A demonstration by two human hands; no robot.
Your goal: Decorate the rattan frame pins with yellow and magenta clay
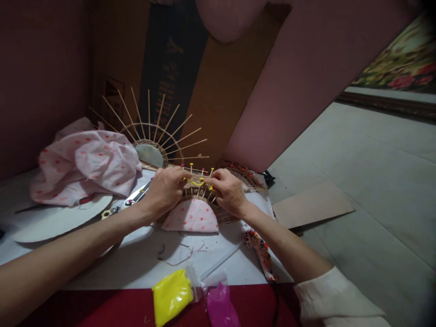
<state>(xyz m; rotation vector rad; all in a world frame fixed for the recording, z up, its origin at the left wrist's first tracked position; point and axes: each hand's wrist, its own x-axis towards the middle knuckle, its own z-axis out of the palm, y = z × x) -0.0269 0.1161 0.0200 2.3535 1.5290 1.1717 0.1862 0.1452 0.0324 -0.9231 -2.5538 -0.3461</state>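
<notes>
A half-round woven piece (198,193) with short sticks rises behind a half circle of pink dotted fabric (192,215) on the white tabletop. Yellow and pink knobs tip several of its sticks. Along its upper edge runs a thin yellow strand (196,183), soft and clay-like. My left hand (169,187) is closed at the strand's left side, thumb and finger pinched together. From the right, my right hand (229,190) pinches the strand's other end. The fingers partly cover the woven edge, and the exact contact at the left fingertips is hard to see.
Behind stands a fan of bare sticks (163,122) against a cardboard box (218,86). Crumpled dotted cloth (88,163) and a pale oval board (68,220) lie left. Yellow (172,295) and magenta (221,306) bags are in front. A brown sheet (311,204) lies right.
</notes>
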